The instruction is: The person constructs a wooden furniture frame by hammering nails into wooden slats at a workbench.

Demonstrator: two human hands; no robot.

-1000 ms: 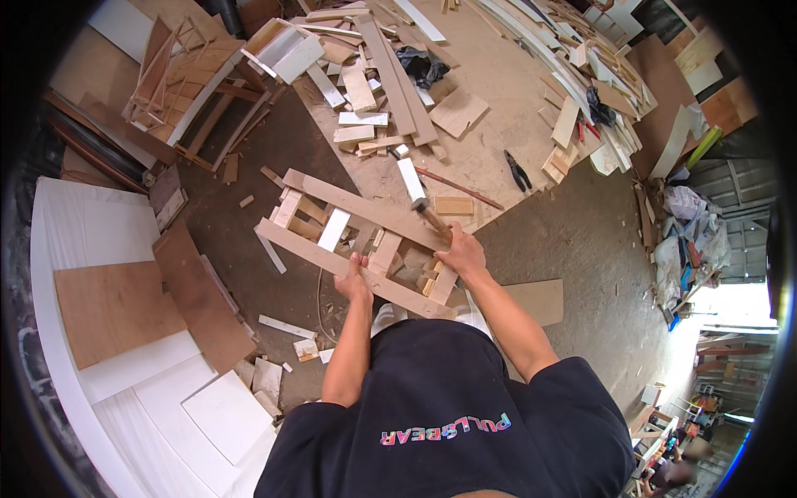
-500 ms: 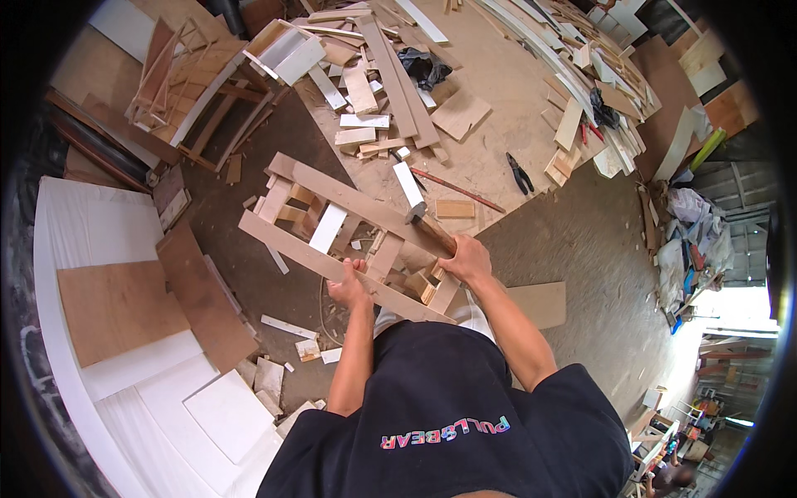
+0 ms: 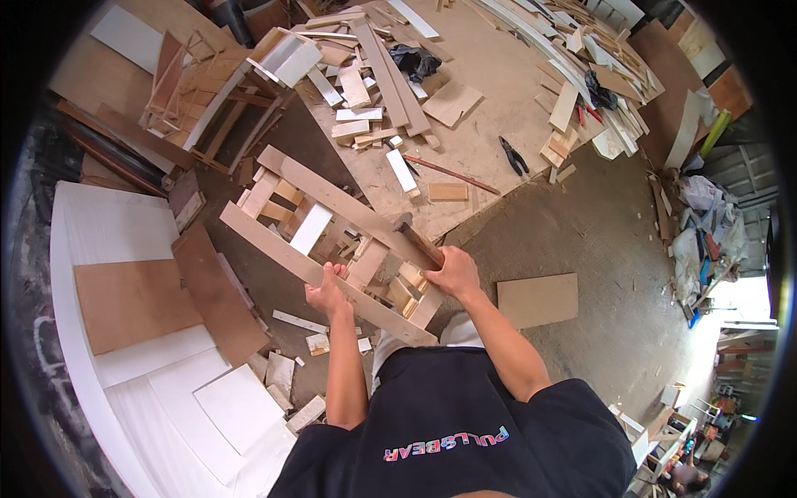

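At the wooden frame [image 3: 365,262], our right grip [image 3: 455,272], wrapping the hammer [image 3: 422,241], has brought its head [image 3: 403,222] closer, within reach of the wood our left grip [image 3: 328,292] pinches.

A: Which parts are hidden?
B: The handle end of the hammer [image 3: 423,245], covered by the right hand [image 3: 456,272].
A: And marginal details?
B: Worktop [image 3: 502,83], truncated at the upper edge; distant person [image 3: 687,476], lower right, too blurred to resolve
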